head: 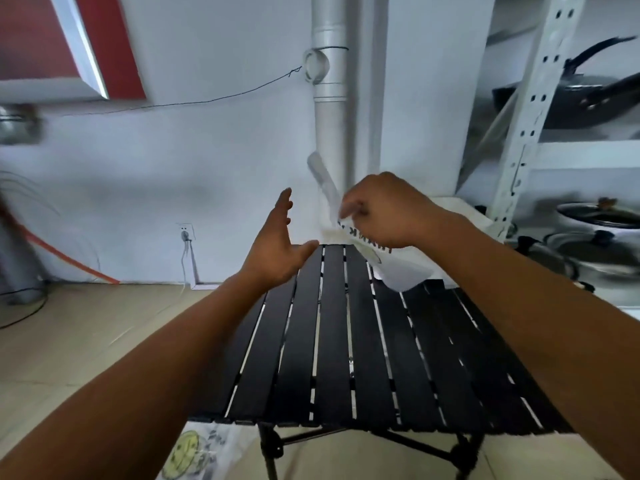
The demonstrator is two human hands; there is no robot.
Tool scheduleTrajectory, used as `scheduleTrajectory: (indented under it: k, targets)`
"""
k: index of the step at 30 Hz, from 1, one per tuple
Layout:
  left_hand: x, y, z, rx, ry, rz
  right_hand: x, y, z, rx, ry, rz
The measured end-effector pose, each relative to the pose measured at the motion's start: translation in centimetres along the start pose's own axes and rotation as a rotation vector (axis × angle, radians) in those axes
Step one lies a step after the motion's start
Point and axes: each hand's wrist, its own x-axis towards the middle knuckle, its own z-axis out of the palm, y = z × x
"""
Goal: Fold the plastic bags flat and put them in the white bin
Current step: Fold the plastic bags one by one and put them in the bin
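Under the right hand (384,213) hangs a plastic bag (405,268), pinched tight; the left hand (277,244) beside it is spread wide.

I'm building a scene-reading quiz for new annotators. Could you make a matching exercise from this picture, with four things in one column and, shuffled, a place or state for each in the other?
Things:
A. left hand
B. right hand
C. smiley-face bag
D. black pan

Places or states:
1. on the white shelf unit
2. grips a white printed bag
3. open, holding nothing
4. on the floor, by the near edge of the table

Pairs: A-3, B-2, C-4, D-1.
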Motion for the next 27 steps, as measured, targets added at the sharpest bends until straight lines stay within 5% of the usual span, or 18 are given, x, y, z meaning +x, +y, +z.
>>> scheduleTrajectory:
  k: [5,13,16,19,21,27]
  targets:
    - [-2.0,-2.0,-0.2,0.039,-0.054,0.156,-3.3,-0.1,4.1,-0.125,-0.287,-0.073]
    - [-6.7,-5.7,2.2,0.321,-0.440,0.424,-8.0,2.0,10.4,0.135,-0.521,-0.012]
    - [-7.4,-5.5,2.5,0.349,-0.556,0.381,-9.1,4.0,9.6,0.413,-0.622,0.105]
    - [-7.7,-7.0,1.5,0.333,-0.568,0.226,-11.0,8.6,7.7,0.716,-0.548,0.327]
    - [-8.3,-7.7,0.7,0.334,-0.571,0.142,-13.2,11.8,7.0,0.526,-0.479,0.333]
    - [-10.0,-8.9,-0.3,0.327,-0.594,0.027,-19.0,10.9,8.9,0.069,-0.730,0.051]
